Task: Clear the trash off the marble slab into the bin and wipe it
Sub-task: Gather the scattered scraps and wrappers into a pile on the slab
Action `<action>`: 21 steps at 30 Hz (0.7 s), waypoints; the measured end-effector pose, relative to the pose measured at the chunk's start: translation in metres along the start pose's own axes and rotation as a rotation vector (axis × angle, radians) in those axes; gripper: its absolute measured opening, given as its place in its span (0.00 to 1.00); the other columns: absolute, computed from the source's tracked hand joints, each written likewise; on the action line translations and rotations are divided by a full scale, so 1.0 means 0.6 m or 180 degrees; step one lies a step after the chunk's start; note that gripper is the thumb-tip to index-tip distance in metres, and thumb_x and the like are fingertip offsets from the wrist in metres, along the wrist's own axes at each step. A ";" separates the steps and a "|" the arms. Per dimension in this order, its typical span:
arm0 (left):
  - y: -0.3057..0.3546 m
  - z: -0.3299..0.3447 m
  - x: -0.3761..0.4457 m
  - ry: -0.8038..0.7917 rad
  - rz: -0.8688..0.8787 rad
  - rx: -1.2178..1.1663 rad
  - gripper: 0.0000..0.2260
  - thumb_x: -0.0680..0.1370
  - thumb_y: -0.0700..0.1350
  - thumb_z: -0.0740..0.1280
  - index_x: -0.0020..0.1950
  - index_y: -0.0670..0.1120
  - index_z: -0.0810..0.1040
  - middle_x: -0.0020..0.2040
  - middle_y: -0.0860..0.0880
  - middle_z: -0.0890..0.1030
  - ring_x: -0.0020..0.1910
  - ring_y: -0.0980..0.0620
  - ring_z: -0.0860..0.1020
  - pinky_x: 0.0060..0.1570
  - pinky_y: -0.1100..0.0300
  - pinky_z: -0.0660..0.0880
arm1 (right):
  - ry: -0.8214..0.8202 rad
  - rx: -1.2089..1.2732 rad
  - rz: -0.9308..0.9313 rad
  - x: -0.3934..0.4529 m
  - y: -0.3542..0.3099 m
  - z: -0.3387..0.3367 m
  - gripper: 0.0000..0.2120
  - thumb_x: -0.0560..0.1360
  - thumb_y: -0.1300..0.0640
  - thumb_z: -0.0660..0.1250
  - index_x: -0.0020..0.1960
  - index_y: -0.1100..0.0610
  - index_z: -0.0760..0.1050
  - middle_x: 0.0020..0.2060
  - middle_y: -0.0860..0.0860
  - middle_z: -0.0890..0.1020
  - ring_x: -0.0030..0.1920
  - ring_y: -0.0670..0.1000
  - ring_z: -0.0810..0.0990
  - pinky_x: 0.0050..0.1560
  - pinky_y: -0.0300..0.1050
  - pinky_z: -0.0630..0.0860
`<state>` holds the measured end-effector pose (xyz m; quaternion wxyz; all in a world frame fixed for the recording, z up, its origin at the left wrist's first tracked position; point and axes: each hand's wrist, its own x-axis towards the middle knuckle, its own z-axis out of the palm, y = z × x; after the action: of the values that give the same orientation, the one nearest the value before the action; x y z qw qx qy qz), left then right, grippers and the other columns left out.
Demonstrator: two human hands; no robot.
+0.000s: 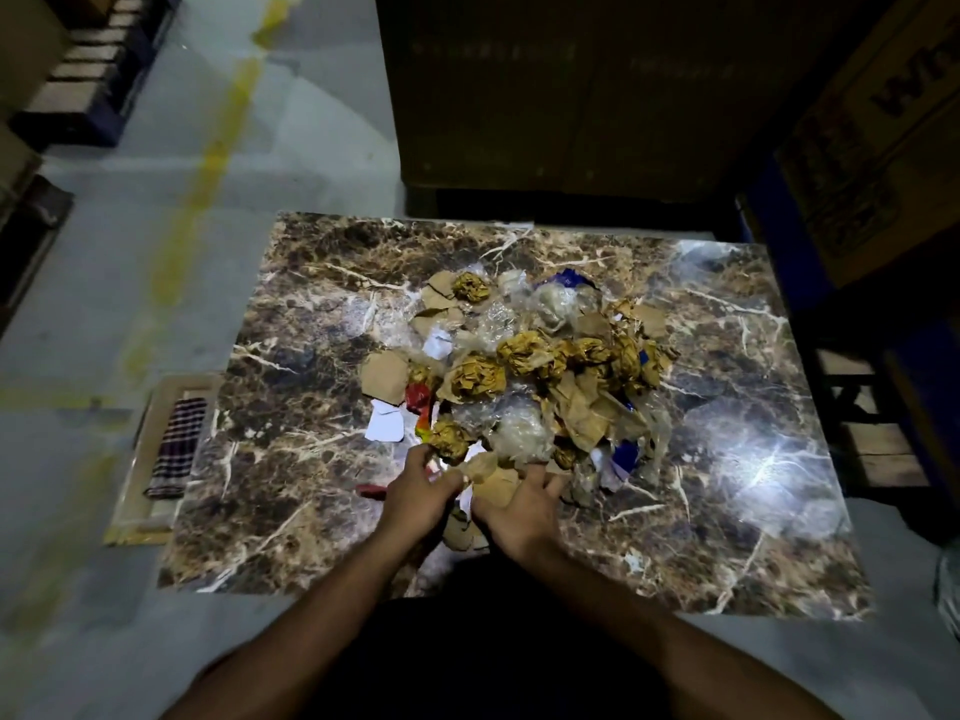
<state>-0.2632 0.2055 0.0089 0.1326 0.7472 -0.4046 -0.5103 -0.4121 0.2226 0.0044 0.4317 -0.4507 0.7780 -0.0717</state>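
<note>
A brown veined marble slab (291, 449) lies on the floor. A heap of trash (540, 366) covers its middle: crumpled yellow-brown paper balls, torn brown card, clear plastic film, white scraps, red and blue wrappers. My left hand (415, 498) and my right hand (514, 506) meet at the near edge of the heap. Both hands close around brown paper scraps (491, 478) held between them. More card pieces lie under my wrists. No bin is in view.
A striped folded cloth (176, 446) lies on a pale board (136, 506) beside the slab's left edge. Large cardboard boxes (561, 90) stand behind the slab and at the right (872, 132). Grey floor with a yellow line (208, 163) stretches left.
</note>
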 end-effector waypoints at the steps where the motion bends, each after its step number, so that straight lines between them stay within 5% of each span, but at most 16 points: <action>1: 0.000 -0.003 0.000 -0.0032 -0.0044 -0.0073 0.22 0.79 0.51 0.69 0.71 0.51 0.69 0.55 0.50 0.75 0.50 0.49 0.74 0.46 0.59 0.67 | -0.0057 0.0179 0.0032 0.000 0.000 -0.002 0.39 0.68 0.47 0.78 0.69 0.58 0.61 0.63 0.55 0.65 0.63 0.59 0.73 0.56 0.44 0.71; 5: -0.003 -0.005 -0.007 -0.0071 -0.0015 -0.0771 0.09 0.81 0.41 0.67 0.61 0.48 0.75 0.46 0.49 0.79 0.32 0.65 0.78 0.29 0.72 0.70 | -0.0209 0.0961 0.0107 -0.003 -0.001 -0.003 0.32 0.67 0.53 0.80 0.62 0.52 0.64 0.51 0.49 0.79 0.53 0.52 0.80 0.49 0.40 0.72; 7: -0.008 -0.002 -0.009 -0.0044 -0.0061 -0.1188 0.07 0.80 0.37 0.66 0.57 0.45 0.77 0.43 0.47 0.79 0.26 0.66 0.76 0.25 0.72 0.71 | -0.0464 0.1081 0.0162 -0.008 -0.005 0.002 0.26 0.68 0.51 0.80 0.57 0.48 0.67 0.46 0.45 0.80 0.47 0.48 0.80 0.48 0.41 0.73; 11: -0.011 0.002 -0.015 -0.0272 -0.0217 -0.1786 0.05 0.80 0.38 0.68 0.55 0.41 0.80 0.44 0.42 0.79 0.33 0.52 0.79 0.28 0.63 0.75 | -0.0705 0.1491 0.0142 -0.019 -0.005 0.012 0.31 0.63 0.43 0.82 0.58 0.46 0.71 0.50 0.49 0.85 0.49 0.49 0.84 0.49 0.43 0.82; 16: -0.002 -0.008 -0.005 -0.0576 -0.0271 -0.1924 0.07 0.83 0.43 0.63 0.51 0.43 0.81 0.43 0.42 0.81 0.37 0.47 0.80 0.33 0.55 0.78 | -0.0319 0.1132 -0.0049 -0.018 -0.012 -0.003 0.25 0.58 0.43 0.77 0.53 0.42 0.74 0.45 0.44 0.84 0.46 0.49 0.83 0.50 0.45 0.81; 21: 0.027 -0.041 -0.003 -0.0161 0.0176 -0.1626 0.09 0.82 0.43 0.66 0.48 0.42 0.83 0.41 0.47 0.85 0.42 0.47 0.82 0.39 0.60 0.76 | -0.0224 0.1516 -0.0167 -0.052 -0.043 -0.072 0.20 0.68 0.58 0.79 0.55 0.46 0.76 0.49 0.48 0.84 0.44 0.47 0.84 0.39 0.39 0.81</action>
<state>-0.2495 0.1916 0.0308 0.3208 0.6652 -0.2860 -0.6106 -0.4207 0.2196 0.0631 0.5506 -0.3585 0.7117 -0.2486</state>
